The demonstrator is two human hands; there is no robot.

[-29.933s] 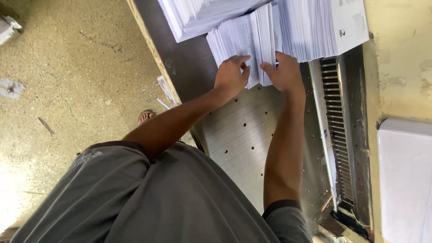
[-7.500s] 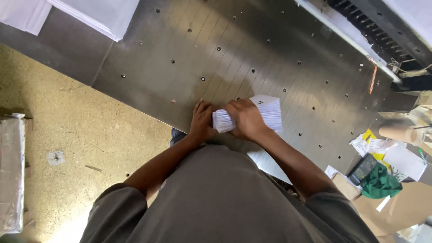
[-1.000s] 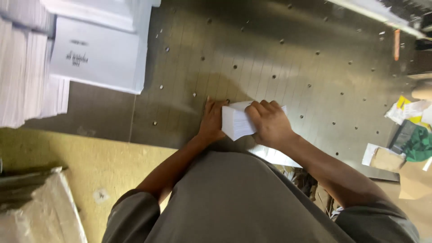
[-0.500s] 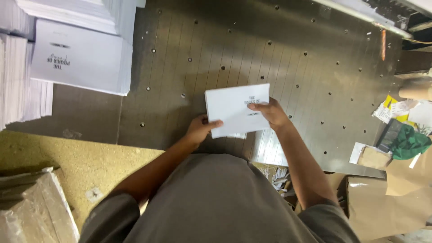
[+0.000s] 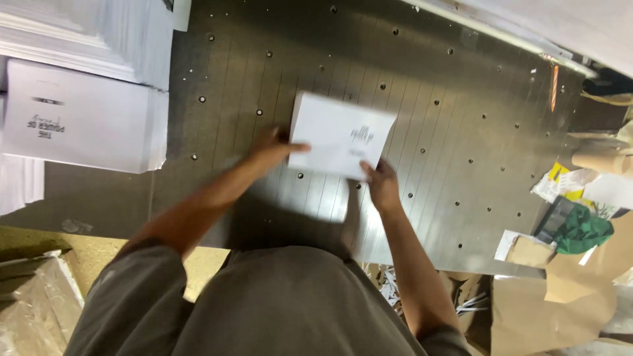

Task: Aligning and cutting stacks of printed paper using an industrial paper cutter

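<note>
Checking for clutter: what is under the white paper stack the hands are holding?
Under the white paper stack shows the dark metal table with rows of holes. Left hand and right hand grip its edges. The part it covers cannot be seen.

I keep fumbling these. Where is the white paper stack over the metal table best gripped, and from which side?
Judging by its pose, grip the white paper stack at its two opposite short edges, from left and right, as the left hand and right hand do: it is flat, wide, tilted over the metal table.
</note>
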